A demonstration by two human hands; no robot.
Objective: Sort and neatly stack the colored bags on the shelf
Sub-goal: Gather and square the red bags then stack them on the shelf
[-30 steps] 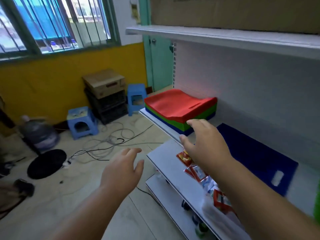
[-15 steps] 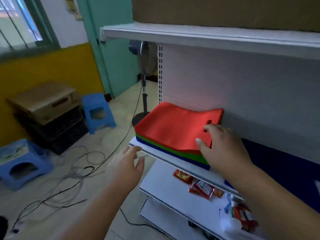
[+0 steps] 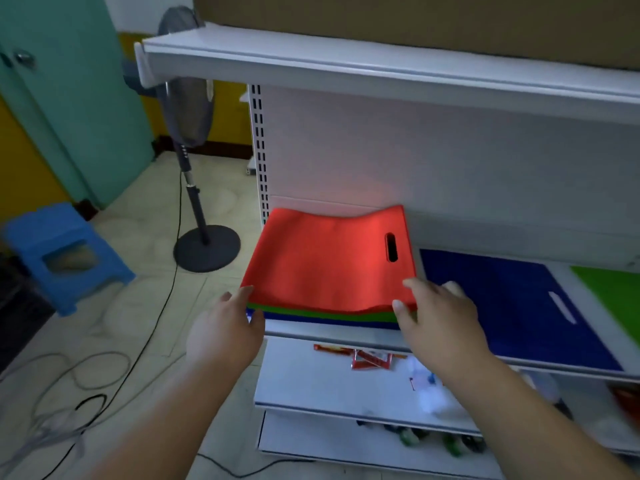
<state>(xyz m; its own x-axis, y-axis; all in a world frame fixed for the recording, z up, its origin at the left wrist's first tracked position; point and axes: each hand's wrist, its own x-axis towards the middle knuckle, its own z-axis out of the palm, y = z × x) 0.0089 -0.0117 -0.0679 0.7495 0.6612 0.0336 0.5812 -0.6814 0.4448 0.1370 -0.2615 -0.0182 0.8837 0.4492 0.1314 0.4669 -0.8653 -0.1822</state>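
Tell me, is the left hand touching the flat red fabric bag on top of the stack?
Touching. The head view shows the left hand's fingertips against the front left corner of the red bag.

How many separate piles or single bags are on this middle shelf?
3: a red-topped stack at the left end, a blue bag beside it, a green bag at the right edge, partly cut off; more may be out of frame.

We see open room above the red bag [image 3: 329, 265] beneath the upper shelf [image 3: 381, 74]; the back panel [image 3: 450, 168] blocks behind.
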